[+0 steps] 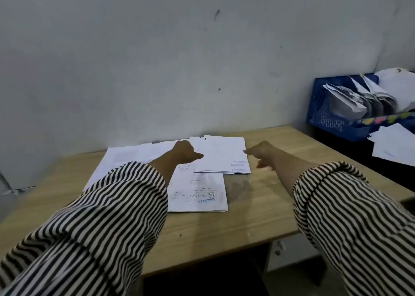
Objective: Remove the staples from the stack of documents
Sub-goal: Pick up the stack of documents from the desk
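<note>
Head view, looking down over a light wooden desk (258, 217) pushed against a pale, scuffed wall (179, 60).

Two arms in black-and-white striped sleeves (107, 217) reach forward from the bottom corners.

The left hand (185, 152) lies over the papers near the far edge of the desk, fingers curled loosely under, thumb pointing right. It seems to rest on the sheets; whether it pinches anything cannot be told, since the fingers are hidden.

The right hand (260, 153) hovers or rests just right of the papers, its fingers pointing left toward their edge and close to touching it. It is loosely curled and nothing shows in it. Blur hides the fingertips.

The documents lie in the middle of the desk in three overlapping lots. A wide spread of sheets (134, 156) sits at the left, partly covered by the left sleeve. A stack (222, 154) sits at the far centre, between the two hands. A nearer stack (199, 192), with printed text, a small portrait drawing and a blue stamp, lies partly under that far one and partly under the left forearm. Staples are too small to make out.

At the right, off the desk, a blue perforated crate (325, 114) holds crumpled papers and folders, with coloured sticky tabs (379, 119) along its front rim. Loose white sheets (393, 145) lie below it.
</note>
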